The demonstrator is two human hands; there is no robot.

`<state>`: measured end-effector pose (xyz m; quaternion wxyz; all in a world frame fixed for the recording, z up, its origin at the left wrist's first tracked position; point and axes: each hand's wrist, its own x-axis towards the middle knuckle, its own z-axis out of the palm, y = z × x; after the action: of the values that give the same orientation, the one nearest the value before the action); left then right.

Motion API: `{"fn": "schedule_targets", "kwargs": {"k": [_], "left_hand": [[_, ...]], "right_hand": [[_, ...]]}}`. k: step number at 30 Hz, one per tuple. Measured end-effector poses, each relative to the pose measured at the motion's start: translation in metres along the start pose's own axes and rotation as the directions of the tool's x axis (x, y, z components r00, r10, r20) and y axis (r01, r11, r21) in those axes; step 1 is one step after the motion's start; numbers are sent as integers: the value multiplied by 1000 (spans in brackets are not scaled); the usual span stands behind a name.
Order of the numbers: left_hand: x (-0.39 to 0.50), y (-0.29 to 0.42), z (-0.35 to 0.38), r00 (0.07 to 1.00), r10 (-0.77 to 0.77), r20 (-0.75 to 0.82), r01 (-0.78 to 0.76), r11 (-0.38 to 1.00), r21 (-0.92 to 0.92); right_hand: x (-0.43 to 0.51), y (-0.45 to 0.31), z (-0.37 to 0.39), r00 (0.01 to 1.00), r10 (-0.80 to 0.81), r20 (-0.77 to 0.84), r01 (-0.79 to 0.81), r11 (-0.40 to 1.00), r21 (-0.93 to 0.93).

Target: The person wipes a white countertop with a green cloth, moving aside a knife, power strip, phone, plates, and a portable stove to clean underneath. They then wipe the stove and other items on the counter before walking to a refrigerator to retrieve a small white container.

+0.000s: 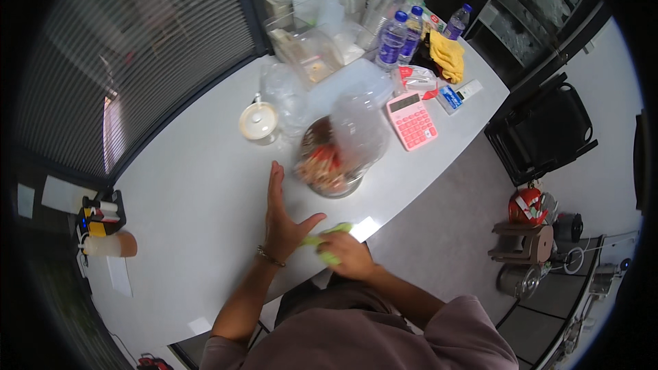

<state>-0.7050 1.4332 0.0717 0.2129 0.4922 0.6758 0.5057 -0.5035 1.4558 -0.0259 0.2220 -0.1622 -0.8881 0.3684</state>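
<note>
My left hand (284, 221) is held near the table's front edge, fingers apart and nothing in it, a bracelet at the wrist. My right hand (347, 254) grips a yellow-green cloth (329, 257) close beside it, slightly blurred. Beyond the hands, a round metal bowl (336, 191) holds red and tan items (324, 167) too blurred to name. A clear plastic bag (360, 128) covers its right part. A lidded cup (258, 121) stands to the left of the bowl, and a pink calculator (412, 122) lies to the right.
Water bottles (391, 43), a yellow cloth (447, 55), a small blue-and-white box (451, 98) and clear plastic containers (316, 54) crowd the white table's (195, 205) far end. A bottle with tan contents (110, 244) is at left. A black folded chair (542, 128) and brown stool (524, 244) are at right.
</note>
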Motion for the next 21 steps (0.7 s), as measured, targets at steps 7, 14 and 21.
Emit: {"fn": "schedule_targets", "kwargs": {"k": [7, 14, 21], "left_hand": [[53, 1, 28, 978, -165, 130, 157, 985, 70], [13, -8, 1, 988, -108, -107, 148, 853, 500], [-50, 2, -78, 918, -154, -366, 298, 876, 379]], "right_hand": [[5, 103, -133, 908, 292, -300, -343, 930, -134], [71, 147, -106, 852, 274, -446, -372, 917, -148], [48, 36, -42, 895, -168, 413, 157, 986, 61]]}}
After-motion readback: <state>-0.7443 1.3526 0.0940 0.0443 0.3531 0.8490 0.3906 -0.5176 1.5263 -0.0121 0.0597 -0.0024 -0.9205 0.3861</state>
